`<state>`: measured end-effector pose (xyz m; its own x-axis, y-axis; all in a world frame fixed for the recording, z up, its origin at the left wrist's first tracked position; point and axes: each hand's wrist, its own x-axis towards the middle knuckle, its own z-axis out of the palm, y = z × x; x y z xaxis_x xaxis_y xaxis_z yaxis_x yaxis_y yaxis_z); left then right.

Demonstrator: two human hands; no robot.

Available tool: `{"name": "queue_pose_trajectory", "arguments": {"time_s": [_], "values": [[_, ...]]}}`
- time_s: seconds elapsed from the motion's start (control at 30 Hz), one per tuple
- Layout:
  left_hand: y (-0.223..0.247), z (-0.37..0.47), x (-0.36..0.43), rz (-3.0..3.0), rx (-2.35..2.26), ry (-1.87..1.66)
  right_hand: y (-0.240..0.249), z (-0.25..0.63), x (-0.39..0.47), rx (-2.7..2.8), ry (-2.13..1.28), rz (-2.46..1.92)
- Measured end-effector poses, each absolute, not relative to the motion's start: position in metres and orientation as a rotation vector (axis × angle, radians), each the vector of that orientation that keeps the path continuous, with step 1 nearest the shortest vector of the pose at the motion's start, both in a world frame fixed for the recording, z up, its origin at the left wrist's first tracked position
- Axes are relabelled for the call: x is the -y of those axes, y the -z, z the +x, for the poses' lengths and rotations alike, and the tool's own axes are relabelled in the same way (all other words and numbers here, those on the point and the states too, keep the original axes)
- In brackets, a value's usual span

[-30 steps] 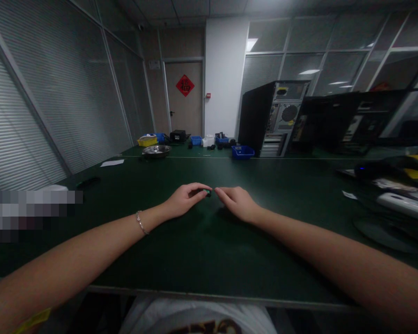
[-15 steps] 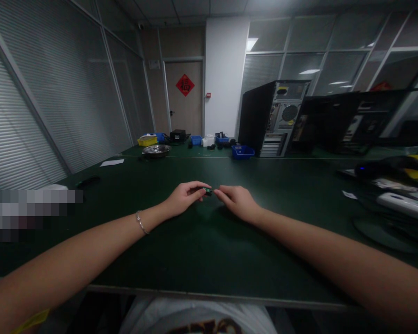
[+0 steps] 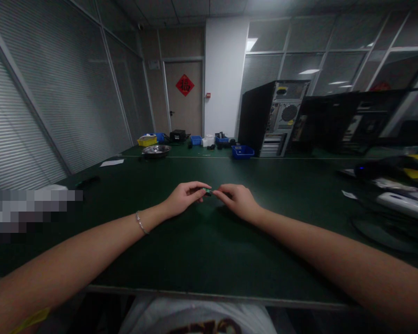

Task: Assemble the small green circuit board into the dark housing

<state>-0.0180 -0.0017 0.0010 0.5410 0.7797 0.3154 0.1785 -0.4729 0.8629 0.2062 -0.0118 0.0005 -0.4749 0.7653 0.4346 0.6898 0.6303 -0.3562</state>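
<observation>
Between the thumb and fingers of my left hand (image 3: 186, 196) is a small green and dark piece (image 3: 207, 191) that looks like a little circuit board. Part of it is covered by the fingertips. My right hand (image 3: 238, 200) is closed in a pinch at the board's right end, its thumb tip at or very close to the edge. Whatever lies between those right fingertips is too small to make out. Both hands are low over the middle of the dark green table (image 3: 209, 250).
A blue bin (image 3: 243, 152) and a shiny metal bowl (image 3: 156, 150) stand toward the back. Beyond the bin rises a black computer tower (image 3: 257, 118). A white power strip (image 3: 404, 204) and cables lie at right, and a paper slip (image 3: 112, 162) at left.
My right thumb and fingertips have shifted slightly left, closing the small gap to the board's end. My left hand stays in place with the board.
</observation>
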Motion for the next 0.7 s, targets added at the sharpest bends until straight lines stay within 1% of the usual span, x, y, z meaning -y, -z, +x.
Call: {"name": "queue_pose_trajectory", "arguments": {"time_s": [0.7], "values": [[0.0051, -0.0204, -0.0022, 1.657, -0.711, -0.843, 0.0023, 0.2052, 0.0134, 2.332, -0.172, -1.041]]}}
